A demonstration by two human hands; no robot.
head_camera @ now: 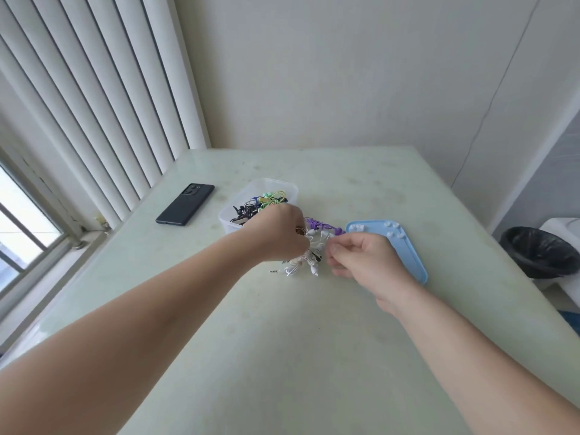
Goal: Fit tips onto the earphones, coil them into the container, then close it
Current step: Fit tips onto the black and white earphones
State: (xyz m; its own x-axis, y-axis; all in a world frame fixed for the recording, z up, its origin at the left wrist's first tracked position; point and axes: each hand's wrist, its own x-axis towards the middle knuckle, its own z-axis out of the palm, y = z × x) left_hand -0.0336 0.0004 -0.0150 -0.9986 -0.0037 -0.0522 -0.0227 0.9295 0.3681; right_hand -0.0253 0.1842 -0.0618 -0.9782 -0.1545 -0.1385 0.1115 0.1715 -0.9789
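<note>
The person's left hand (279, 233) was curled down over a loose tangle of white earphones (310, 265) lying on the table (314, 356), and it appeared to grip the cord near one earpiece. The right hand (367, 259) sat just beside it with the fingers bent and the thumb drawn in toward the forefinger. Whether it pinched a tip or the cord was too small to tell. A set of purple earphones (320, 226) lay just behind the white ones, between the clear container (266, 186) and the blue lid (414, 262).

The container stood open behind the left hand and held several coloured sets. The lid lay face up to the right, with small white tips (357, 227) scattered along its far edge. A dark phone (185, 204) lay well apart to the left, and a black bin (539, 251) stood beyond the table on the right.

The step looked like fitting a tip, so most of the task remained. To do it well, the left hand would need to hold the earpiece itself rather than the cord, with the nozzle pointed at the right hand. The tip would then go on squarely with a slight twist until it seated all round. Loose cord might snag, so it was best kept flat on the table.
</note>
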